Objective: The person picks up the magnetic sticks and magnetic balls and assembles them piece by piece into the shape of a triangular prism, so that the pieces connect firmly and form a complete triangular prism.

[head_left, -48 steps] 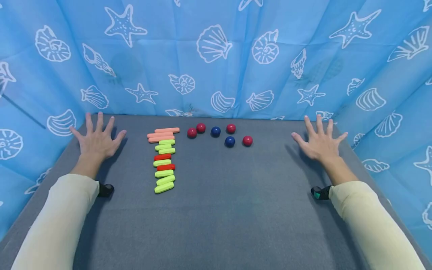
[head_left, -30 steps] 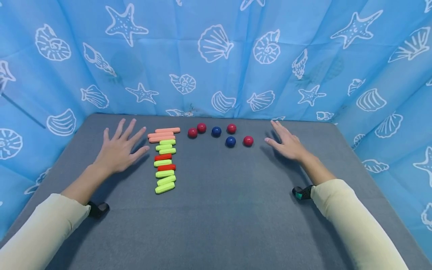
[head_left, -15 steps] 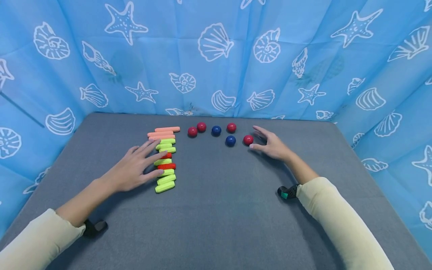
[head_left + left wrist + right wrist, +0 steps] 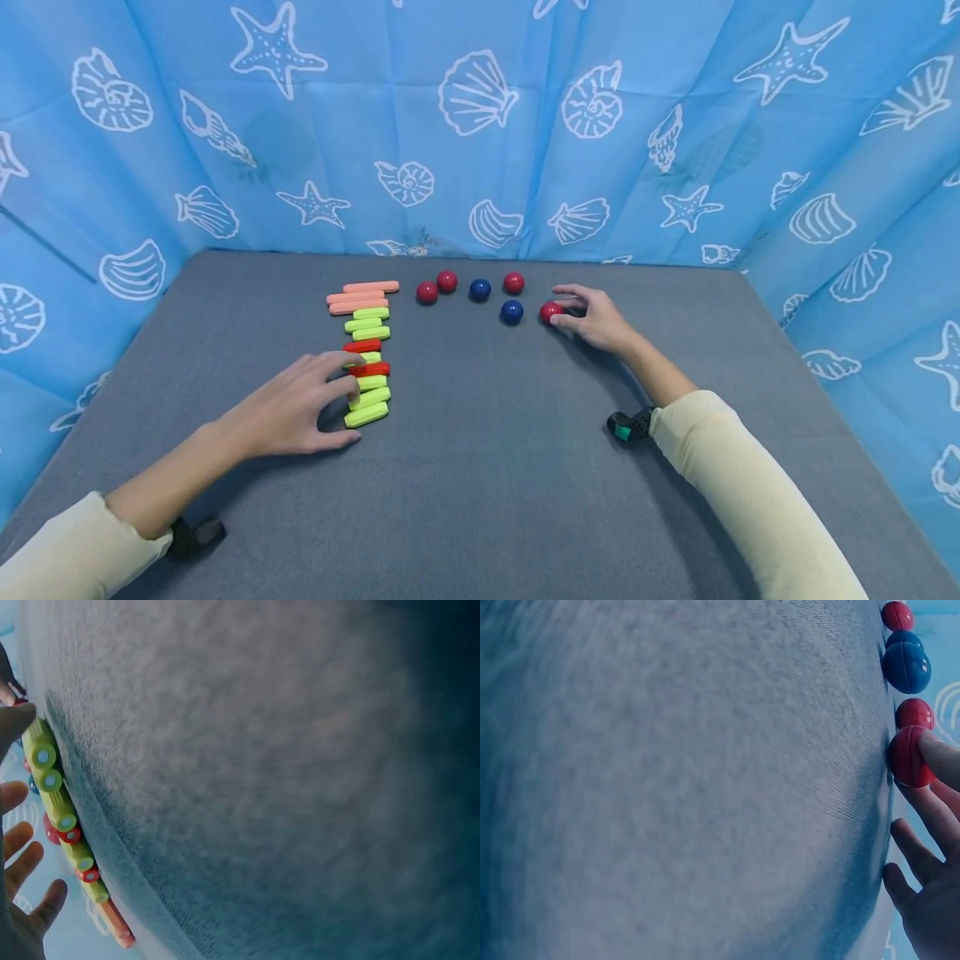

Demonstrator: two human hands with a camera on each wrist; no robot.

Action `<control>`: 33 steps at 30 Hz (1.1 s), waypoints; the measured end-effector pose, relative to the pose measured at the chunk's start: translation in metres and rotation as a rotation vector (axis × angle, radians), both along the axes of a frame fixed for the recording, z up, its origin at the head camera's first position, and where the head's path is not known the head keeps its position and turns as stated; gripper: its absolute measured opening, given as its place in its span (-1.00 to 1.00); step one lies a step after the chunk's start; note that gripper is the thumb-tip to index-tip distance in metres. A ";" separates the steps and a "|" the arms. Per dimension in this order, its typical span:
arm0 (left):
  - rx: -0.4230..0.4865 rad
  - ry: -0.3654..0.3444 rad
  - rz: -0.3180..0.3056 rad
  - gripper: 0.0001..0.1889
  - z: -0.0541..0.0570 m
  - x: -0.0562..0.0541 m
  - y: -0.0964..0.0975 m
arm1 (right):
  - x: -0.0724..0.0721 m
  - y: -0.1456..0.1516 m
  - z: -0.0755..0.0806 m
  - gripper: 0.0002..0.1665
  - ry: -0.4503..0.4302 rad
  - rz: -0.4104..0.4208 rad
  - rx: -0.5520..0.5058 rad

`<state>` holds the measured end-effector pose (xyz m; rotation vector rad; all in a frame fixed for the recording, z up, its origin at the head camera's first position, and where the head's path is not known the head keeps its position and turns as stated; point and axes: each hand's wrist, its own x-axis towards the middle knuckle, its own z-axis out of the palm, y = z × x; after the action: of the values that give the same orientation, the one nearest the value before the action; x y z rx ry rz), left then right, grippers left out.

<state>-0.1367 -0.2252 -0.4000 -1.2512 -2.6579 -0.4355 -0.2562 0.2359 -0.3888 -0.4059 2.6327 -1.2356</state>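
Note:
My right hand is at the rightmost red ball. In the right wrist view the thumb lies on that red ball and the forefinger bends against its other side. My left hand hovers at the near end of a column of short sticks, its bent fingers over a red stick and the lime-green ones around it. The thumb stands apart, beside the nearest lime-green stick. In the left wrist view the fingers are spread, with pale round ends showing on the sticks.
Salmon sticks lie at the column's far end. Between the column and my right hand are two blue balls and several red balls. A grey cloth covers the table; a blue shell-print curtain hangs behind and at the sides.
Both hands have come inward from the table's sides. The left has moved over the sticks and then towards their near end; the right has reached the red ball and taken hold of it.

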 end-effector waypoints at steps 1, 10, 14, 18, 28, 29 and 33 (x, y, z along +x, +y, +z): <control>0.003 0.004 -0.014 -0.61 0.000 0.000 -0.001 | 0.001 0.000 0.001 -0.34 -0.002 0.004 -0.001; 0.006 0.023 -0.029 -0.72 0.002 0.002 0.000 | 0.009 0.005 0.007 -0.34 0.002 0.037 -0.015; 0.015 0.017 -0.029 -0.74 0.002 0.002 0.002 | 0.012 0.007 0.006 -0.34 0.009 0.052 -0.014; 0.053 -0.006 -0.034 -0.74 0.004 0.002 0.008 | 0.017 0.009 0.005 -0.34 0.027 0.079 -0.002; 0.166 -0.176 -0.004 -0.73 0.014 -0.012 0.046 | 0.032 0.007 0.001 -0.40 0.064 0.179 -0.005; 0.181 -0.205 0.003 -0.74 0.014 -0.015 0.052 | 0.034 0.006 0.001 -0.40 0.068 0.189 -0.005; 0.224 -0.292 0.032 -0.74 0.013 -0.026 0.075 | 0.041 0.003 -0.001 -0.43 0.076 0.224 -0.014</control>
<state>-0.1627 -0.1503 -0.3867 -1.1523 -2.7558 -0.9474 -0.2147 0.2385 -0.3898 -0.7421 2.5550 -1.1887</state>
